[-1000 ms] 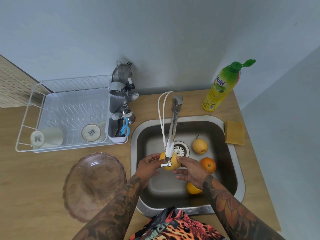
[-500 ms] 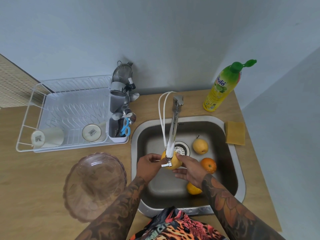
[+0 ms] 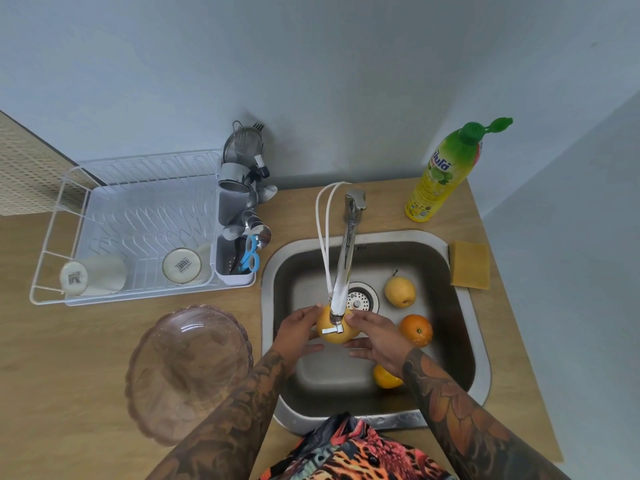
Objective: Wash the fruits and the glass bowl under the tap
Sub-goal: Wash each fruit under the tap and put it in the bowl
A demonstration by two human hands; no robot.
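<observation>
**Yellow fruit held under the tap by both hands**

We see the left hand [image 3: 298, 332] and the right hand [image 3: 379, 339] cupped on either side of a yellow fruit [image 3: 335, 330], just under the spout of the tap [image 3: 343, 282], above the steel sink [image 3: 479, 344]. The left hand's fingers curl around the fruit's left side. The right hand's fingertips touch its right side, with the lower fingers stretched out beneath it. We cannot tell whether water is running.

3 more fruits lie in the basin to the right: a yellow pear [image 3: 400, 291] beside the drain [image 3: 362, 299], an orange [image 3: 416, 330] near the right hand, and another orange fruit [image 3: 385, 377] partly hidden under the right forearm.

The glass bowl [image 3: 188, 372] sits on the wooden counter [image 3: 62, 358] left of the sink, untouched. Behind it stands a white dish rack [image 3: 128, 226] with 2 cups. A dish soap bottle [image 3: 441, 174] and a yellow sponge [image 3: 470, 265] sit to the sink's right.
</observation>
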